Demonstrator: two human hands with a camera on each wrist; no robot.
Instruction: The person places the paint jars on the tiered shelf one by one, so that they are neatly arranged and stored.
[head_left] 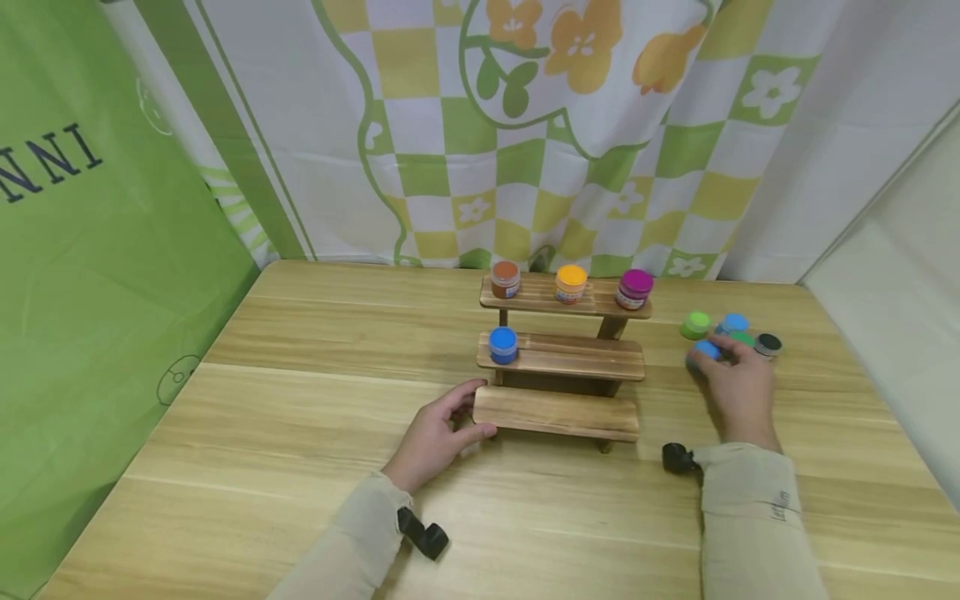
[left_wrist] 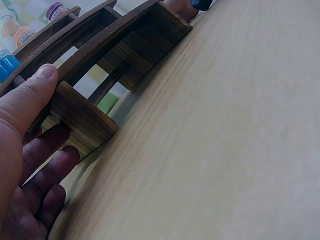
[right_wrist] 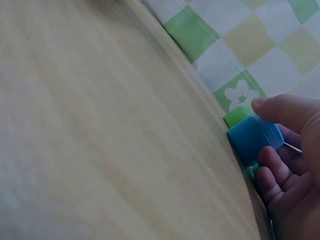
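Left hand (head_left: 438, 433) gripping wooden rack's (head_left: 558, 412) bottom-step end, right hand (head_left: 738, 387) pinching blue jar (head_left: 705, 350) near table edge (head_left: 862, 367)

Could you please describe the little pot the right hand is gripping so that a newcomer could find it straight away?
On the wooden table, look right of the three-step wooden rack to the loose cluster of small pots. The blue-lidded pot sits at the cluster's near left, gripped by the right hand. Its neighbours, the light green pot, another blue pot and the black pot, lie farther back, ungripped.
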